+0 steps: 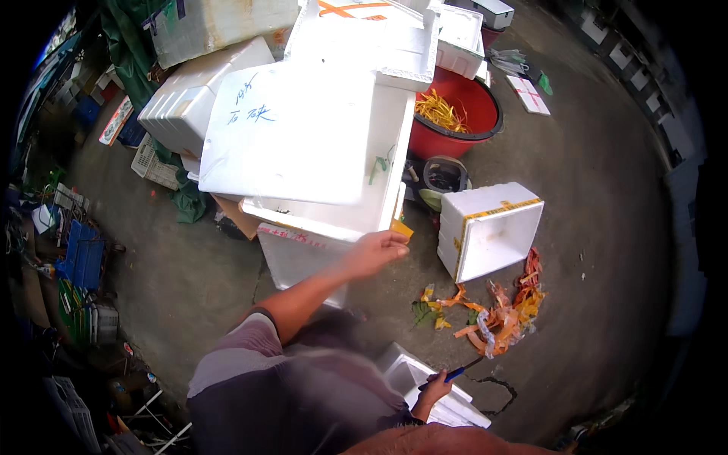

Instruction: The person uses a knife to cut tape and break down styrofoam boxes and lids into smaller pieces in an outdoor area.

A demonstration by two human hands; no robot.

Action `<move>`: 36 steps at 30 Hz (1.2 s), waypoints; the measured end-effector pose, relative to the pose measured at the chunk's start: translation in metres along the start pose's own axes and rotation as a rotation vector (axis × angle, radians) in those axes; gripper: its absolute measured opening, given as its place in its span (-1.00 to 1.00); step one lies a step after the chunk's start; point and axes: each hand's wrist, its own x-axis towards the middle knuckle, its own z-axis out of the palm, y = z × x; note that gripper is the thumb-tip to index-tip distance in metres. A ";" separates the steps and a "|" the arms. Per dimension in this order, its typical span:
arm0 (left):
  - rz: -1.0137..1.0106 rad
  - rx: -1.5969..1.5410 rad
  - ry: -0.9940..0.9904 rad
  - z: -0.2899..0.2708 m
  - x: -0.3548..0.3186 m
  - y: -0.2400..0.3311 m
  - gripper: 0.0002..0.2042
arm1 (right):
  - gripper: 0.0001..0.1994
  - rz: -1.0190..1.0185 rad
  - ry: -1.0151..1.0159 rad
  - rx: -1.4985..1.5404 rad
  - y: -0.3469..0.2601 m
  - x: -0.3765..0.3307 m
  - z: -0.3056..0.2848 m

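Left arm extended forward and up, bare forearm, short striped sleeve at the shoulder. Left hand (pixel 377 251) raised, fingers pinched closed at the tips. Right hand (pixel 434 388) low, close to the body, fingers curled shut in a grip.

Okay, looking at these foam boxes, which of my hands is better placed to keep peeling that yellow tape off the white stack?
Left, probably. Your left hand is already pinching the yellow tape strip at the white foam box stack. Your right hand sits low, holding a blue-handled tool.
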 end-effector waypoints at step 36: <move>0.099 -0.205 0.788 -0.126 -0.046 -0.054 -0.55 | -0.72 -0.963 -0.268 -0.789 -0.499 0.058 0.574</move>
